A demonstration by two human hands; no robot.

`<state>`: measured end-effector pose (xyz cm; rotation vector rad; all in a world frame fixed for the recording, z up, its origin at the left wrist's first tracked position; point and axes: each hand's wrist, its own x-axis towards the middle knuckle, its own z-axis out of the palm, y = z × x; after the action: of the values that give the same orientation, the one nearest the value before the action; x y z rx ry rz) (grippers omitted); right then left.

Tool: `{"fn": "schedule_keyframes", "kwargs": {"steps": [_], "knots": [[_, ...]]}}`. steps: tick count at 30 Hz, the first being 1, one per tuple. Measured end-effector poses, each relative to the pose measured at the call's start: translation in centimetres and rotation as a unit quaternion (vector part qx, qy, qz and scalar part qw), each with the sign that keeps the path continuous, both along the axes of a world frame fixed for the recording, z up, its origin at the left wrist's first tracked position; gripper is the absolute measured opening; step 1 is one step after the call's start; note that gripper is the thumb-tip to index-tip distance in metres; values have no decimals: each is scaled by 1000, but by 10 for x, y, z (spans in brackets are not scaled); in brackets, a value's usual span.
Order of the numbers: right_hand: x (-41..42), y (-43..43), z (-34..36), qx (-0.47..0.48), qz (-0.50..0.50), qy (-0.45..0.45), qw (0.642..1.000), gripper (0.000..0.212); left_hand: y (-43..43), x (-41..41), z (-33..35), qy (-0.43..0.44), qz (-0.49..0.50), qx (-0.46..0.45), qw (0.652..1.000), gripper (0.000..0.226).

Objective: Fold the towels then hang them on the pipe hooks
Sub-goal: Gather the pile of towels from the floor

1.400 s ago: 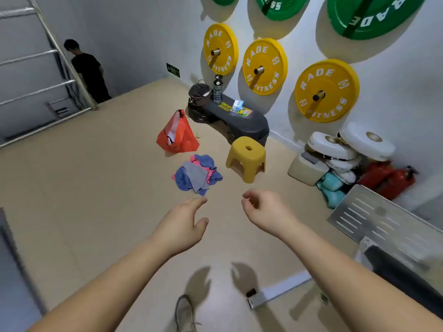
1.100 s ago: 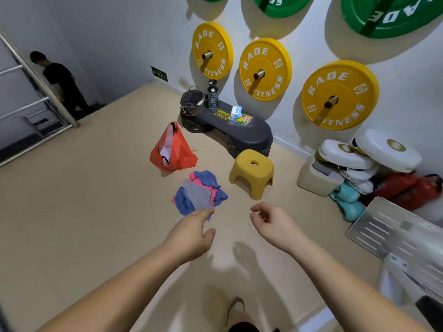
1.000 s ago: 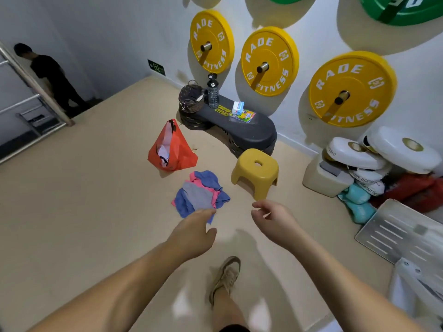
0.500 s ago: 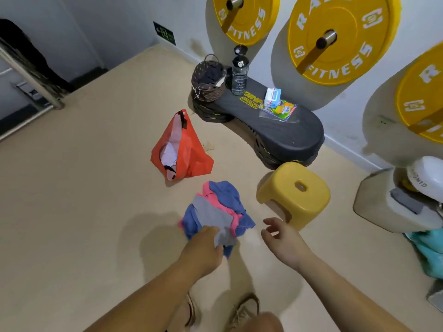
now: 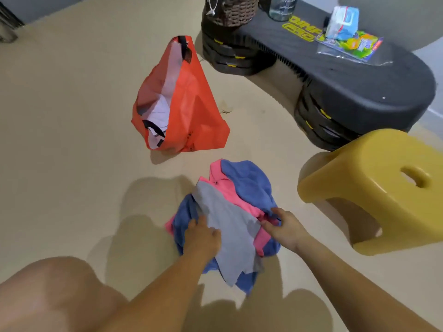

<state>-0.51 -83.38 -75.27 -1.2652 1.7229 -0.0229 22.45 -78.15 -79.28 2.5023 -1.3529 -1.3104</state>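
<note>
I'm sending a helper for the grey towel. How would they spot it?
Find the yellow stool on the tan floor; a towel pile lies just left of it, before the orange bag. The grey towel lies on top, the only grey one among pink and blue.

Left hand and right hand reach forward and down, fingers curled.

The left hand's fingers are buried in the heap of towels, so their grip cannot be made out. The lower towels are covered by the grey one. The wicker basket and the bottle are cut off by the top edge, the yellow stool by the right edge. The contents of the orange bag are mostly concealed.
</note>
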Motion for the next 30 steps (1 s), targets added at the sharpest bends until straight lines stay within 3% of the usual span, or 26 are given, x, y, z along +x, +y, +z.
{"fn": "schedule_keyframes", "kwargs": {"steps": [3,7,13,17,20,23,25,27,28,30], "knots": [[-7,-9,-52,-13,-1,1,1000,62,3,16,-42,20,76,17,997,82],[-17,-6,-89,-20,-36,-12,999,77,14,38,-74,43,107,13,993,98],[-10,-6,-110,-35,-122,-78,989,72,-4,26,-67,162,208,-27,964,86],[-1,-14,-102,100,-209,-163,959,46,-22,-4,-72,215,188,-19,958,62],[17,-5,-91,186,-163,-186,951,37,-24,-25,-72,255,175,-3,951,73],[22,4,-87,253,-120,-160,947,30,-23,-22,-76,219,125,-9,968,67],[14,8,-96,183,-104,-94,973,27,-24,-15,-78,183,77,-14,980,67],[6,9,-111,-5,-101,40,994,30,-25,-11,-80,147,86,-42,985,74],[6,10,-115,-67,-108,57,990,32,-26,-11,-79,118,98,-64,986,82],[13,10,-112,-70,-150,-31,986,57,-23,-10,-79,65,121,-87,987,101]]}}
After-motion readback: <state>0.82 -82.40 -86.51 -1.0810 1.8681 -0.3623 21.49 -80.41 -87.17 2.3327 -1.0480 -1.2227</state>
